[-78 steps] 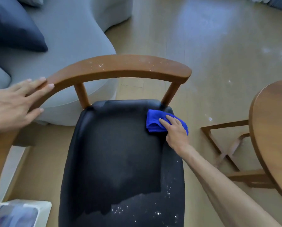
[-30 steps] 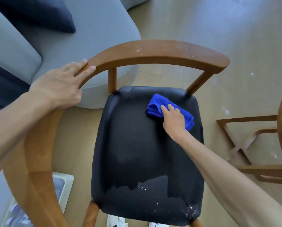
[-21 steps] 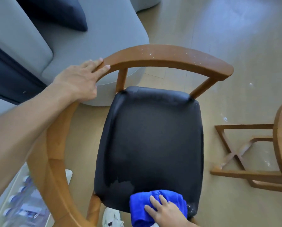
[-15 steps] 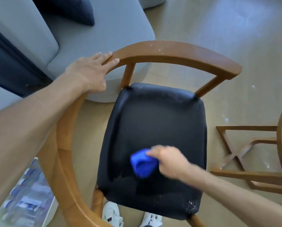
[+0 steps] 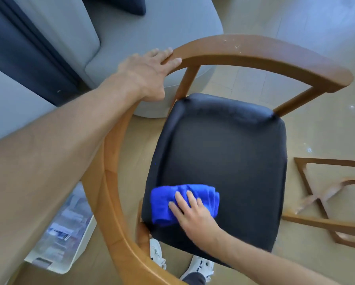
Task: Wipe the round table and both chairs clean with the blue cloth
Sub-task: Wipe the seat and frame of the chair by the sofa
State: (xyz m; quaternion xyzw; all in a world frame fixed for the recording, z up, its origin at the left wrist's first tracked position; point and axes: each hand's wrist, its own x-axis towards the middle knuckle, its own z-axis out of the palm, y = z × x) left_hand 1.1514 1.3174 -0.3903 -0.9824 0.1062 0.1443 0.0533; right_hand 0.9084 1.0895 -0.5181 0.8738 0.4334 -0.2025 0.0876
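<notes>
The blue cloth (image 5: 185,202), now brought to the black seat's (image 5: 224,157) 7 o'clock corner, is being pressed flat-fingered by the right hand (image 5: 195,215). The backrest rail (image 5: 254,52) is being grasped by the left hand (image 5: 150,73); its specks are still awaiting wiping.

The table base (image 5: 327,204) is cut off at the right edge.

No text can be read; the labels in the white bin (image 5: 55,239) are blurred.

The cloth (image 5: 172,202) lies on the chair (image 5: 224,157) seat's near left corner, sofa (image 5: 147,23) behind, table base (image 5: 327,202) right.
</notes>
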